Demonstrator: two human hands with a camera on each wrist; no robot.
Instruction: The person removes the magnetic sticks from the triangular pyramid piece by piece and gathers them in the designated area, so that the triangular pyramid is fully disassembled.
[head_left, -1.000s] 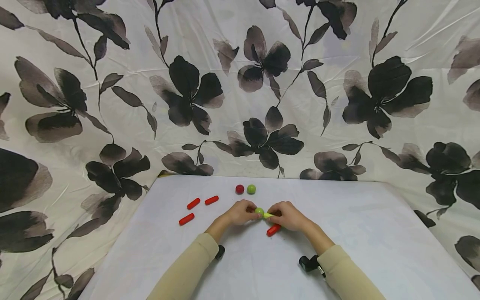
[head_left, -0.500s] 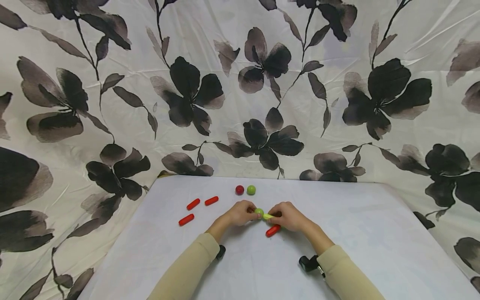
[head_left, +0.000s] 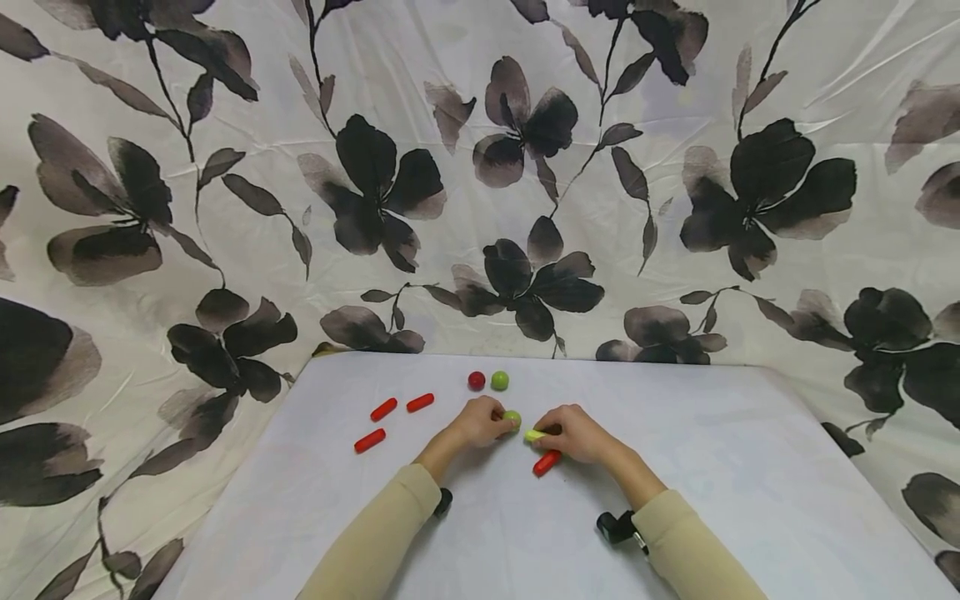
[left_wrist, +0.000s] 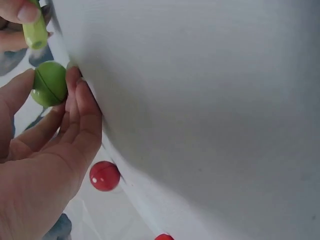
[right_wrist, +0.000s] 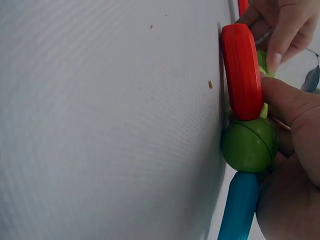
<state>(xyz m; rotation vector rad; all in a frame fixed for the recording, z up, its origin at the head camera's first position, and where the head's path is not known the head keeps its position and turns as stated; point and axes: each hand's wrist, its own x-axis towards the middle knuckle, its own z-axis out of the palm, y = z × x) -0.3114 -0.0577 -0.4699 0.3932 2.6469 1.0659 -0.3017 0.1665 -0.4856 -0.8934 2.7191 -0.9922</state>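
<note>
My left hand (head_left: 478,423) pinches a green ball (left_wrist: 49,84) between thumb and fingers. A small gap separates this ball from a yellow-green rod (head_left: 533,435), which my right hand (head_left: 576,433) pinches. Below the right hand lies a red rod (right_wrist: 242,72). In the right wrist view its end meets another green ball (right_wrist: 250,145), and a blue rod (right_wrist: 239,207) meets that ball's other side. The right hand covers this second ball and the blue rod in the head view. Whether the yellow-green rod joins that ball is hidden.
Three loose red rods lie left of my hands, one of them the nearest rod (head_left: 370,441). A red ball (head_left: 476,381) and a green ball (head_left: 500,381) stand side by side toward the far edge of the white table (head_left: 675,467). Behind hangs a floral cloth (head_left: 645,208).
My left hand has drawn the green ball slightly left and away from the yellow-green rod's tip, so a gap now shows between them. The right hand has hardly moved.
</note>
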